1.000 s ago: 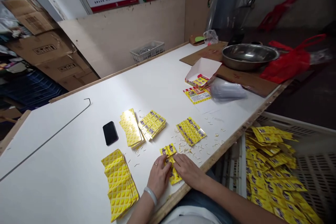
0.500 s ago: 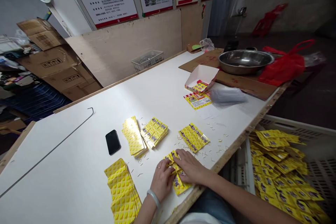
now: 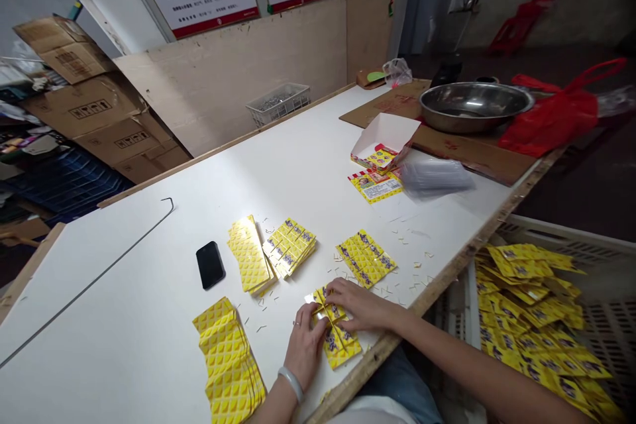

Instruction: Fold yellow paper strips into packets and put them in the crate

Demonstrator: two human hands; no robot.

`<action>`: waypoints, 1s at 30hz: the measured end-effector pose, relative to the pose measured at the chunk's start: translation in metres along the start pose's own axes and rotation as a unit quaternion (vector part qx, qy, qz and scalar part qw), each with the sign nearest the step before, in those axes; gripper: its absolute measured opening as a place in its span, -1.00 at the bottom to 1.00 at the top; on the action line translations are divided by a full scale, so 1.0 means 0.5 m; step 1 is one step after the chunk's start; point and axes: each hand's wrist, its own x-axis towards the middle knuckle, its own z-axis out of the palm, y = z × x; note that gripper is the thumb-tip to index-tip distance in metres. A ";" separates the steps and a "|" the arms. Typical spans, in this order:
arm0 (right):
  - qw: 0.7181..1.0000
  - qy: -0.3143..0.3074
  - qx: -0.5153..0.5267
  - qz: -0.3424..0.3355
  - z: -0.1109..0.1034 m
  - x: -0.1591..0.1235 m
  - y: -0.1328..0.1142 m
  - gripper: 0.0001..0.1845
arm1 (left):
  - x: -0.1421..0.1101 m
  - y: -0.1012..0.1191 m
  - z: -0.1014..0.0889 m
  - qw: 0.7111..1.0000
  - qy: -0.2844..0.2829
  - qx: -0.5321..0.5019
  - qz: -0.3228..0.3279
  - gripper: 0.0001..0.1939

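Observation:
A yellow printed card sheet point(image 3: 342, 346) with purple pictures lies near the table's front edge, a gap running between its sections. My left hand point(image 3: 304, 339), with a ring and a pale bracelet, pinches its left side with curled fingers. On its right side my right hand point(image 3: 362, 306) grips the sheet, thumb and fingers bent in toward the middle. Just beyond the hands lies another yellow printed sheet point(image 3: 366, 258). Further left stand a stack of printed sheets point(image 3: 289, 245) and a stack of yellow diamond-patterned cards point(image 3: 247, 252). A longer fanned pile of yellow patterned strips point(image 3: 228, 364) lies left of my left hand.
Small paper scraps point(image 3: 397, 288) litter the table point(image 3: 163, 278). A black phone point(image 3: 210, 265) and a thin metal rod point(image 3: 94, 281) lie left. Toward the back are an open box point(image 3: 382, 136), clear plastic sleeves point(image 3: 436, 179) and a steel basin point(image 3: 474, 109). A crate point(image 3: 596, 238) of yellow packets stands right.
My right hand's fingers have drawn up and spread a little, uncovering more of the sheet's middle. My left hand stays on its left side. The view has shifted slightly.

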 end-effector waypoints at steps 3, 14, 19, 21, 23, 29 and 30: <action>0.999 -0.010 0.035 -0.010 -0.009 -0.005 0.010 -0.49 | -0.004 0.001 0.007 1.000 0.007 -0.012 -0.008 -0.71; 0.979 0.123 -0.159 -0.026 0.077 -0.065 -0.001 -0.73 | -0.001 0.020 -0.016 0.999 -0.007 0.018 0.041 -0.73; 0.928 0.167 -0.309 -0.124 0.105 -0.062 -0.032 -0.85 | -0.018 0.033 0.006 0.998 0.002 0.050 0.027 -0.68; 0.924 0.161 -0.321 -0.132 0.113 -0.060 -0.039 -0.84 | -0.019 0.035 0.013 0.999 0.007 0.050 0.021 -0.67; 0.932 0.154 -0.307 -0.116 0.118 -0.060 -0.038 -0.82 | -0.022 0.034 0.021 0.999 0.014 0.048 0.014 -0.66; 0.985 0.146 -0.088 0.030 0.084 -0.073 -0.028 -0.66 | -0.029 0.022 0.028 0.999 0.032 -0.022 -0.038 -0.64; 0.984 0.167 -0.043 0.053 0.073 -0.076 -0.030 -0.57 | -0.027 0.021 0.022 0.997 0.048 -0.039 -0.054 -0.67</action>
